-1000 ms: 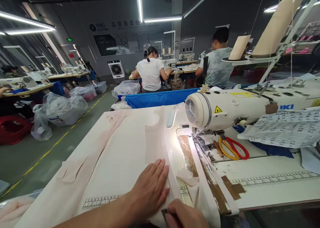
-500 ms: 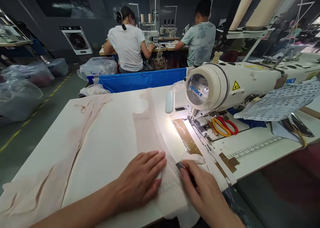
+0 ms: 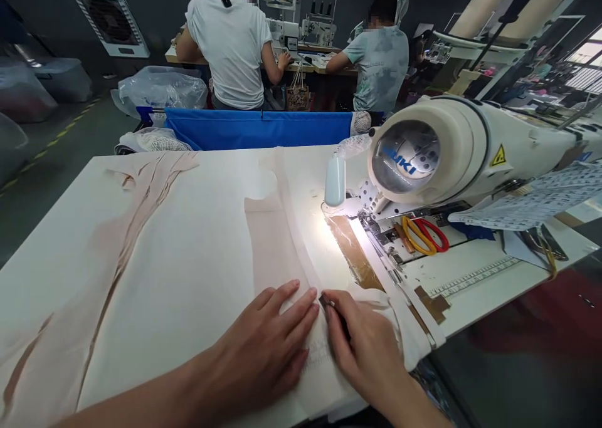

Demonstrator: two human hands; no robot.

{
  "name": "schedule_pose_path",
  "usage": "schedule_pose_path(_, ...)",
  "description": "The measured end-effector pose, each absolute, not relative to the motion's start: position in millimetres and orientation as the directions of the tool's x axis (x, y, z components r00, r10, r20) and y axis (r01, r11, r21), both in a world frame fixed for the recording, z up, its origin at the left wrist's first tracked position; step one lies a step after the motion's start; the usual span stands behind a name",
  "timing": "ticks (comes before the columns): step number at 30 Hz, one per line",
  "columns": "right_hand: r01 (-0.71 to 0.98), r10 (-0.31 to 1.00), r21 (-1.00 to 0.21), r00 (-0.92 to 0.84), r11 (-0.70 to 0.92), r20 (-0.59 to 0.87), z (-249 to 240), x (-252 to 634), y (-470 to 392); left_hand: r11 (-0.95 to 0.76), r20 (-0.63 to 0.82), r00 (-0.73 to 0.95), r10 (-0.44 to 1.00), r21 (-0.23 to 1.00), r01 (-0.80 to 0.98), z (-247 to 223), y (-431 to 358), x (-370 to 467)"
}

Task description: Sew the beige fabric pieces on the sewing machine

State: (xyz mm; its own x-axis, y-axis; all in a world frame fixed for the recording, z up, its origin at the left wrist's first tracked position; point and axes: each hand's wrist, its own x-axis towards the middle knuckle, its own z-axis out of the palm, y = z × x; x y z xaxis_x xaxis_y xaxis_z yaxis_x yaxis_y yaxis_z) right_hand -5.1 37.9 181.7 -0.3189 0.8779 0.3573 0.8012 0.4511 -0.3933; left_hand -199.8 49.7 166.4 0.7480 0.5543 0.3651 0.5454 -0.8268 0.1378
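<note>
Pale pink fabric (image 3: 275,240) lies on the white table, its long narrow strip running up toward the far edge. My left hand (image 3: 270,343) rests flat on the lower part of this fabric with its fingers spread. Just right of it, my right hand (image 3: 360,340) pinches a small dark metal tool (image 3: 323,301) between thumb and fingers, its tip at the fabric's edge. White cloth (image 3: 399,318) is bunched beside and behind my right hand. More thin pink fabric (image 3: 136,215) lies in loose folds on the left of the table.
A sewing machine (image 3: 427,152) stands at the right, its lamp lit. Yellow and red scissors (image 3: 421,235) lie below its arm. A blue cloth barrier (image 3: 263,129) lines the table's far edge. Two people (image 3: 230,46) sit beyond, backs turned.
My right hand has moved left with the metal tool, closer to my left hand. My left fingers are a little more spread. The camera view has shifted, so the machine looks larger.
</note>
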Motion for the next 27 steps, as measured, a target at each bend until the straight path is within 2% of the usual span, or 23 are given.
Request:
schedule_pose_path(7,0.822,0.898,-0.381,-0.324,0.423,0.299,179.1,-7.5,38.7,-0.827,0.363,0.753,0.549,0.103,0.553,171.1,48.8,-198.6)
schedule_pose_path(15,0.813,0.879,-0.349,-0.379,0.465,0.288,185.4,-2.8,36.5,-0.831,0.347,0.771,0.534,0.051,0.553,179.2,50.1,-195.6)
schedule_pose_path(18,0.808,0.888,-0.373,-0.387,0.456,0.248,187.5,7.1,28.0,-0.831,0.35,0.773,0.529,0.031,0.555,179.3,49.5,-195.0)
schedule_pose_path(23,0.768,0.917,-0.502,-0.314,0.398,0.246,187.6,18.1,16.7,-0.828,0.337,0.771,0.541,0.054,0.558,177.0,48.7,-195.2)
schedule_pose_path(27,0.787,0.919,-0.485,-0.263,0.381,0.295,185.2,13.6,17.1,-0.847,0.353,0.78,0.516,0.076,0.526,177.4,49.8,-194.8)
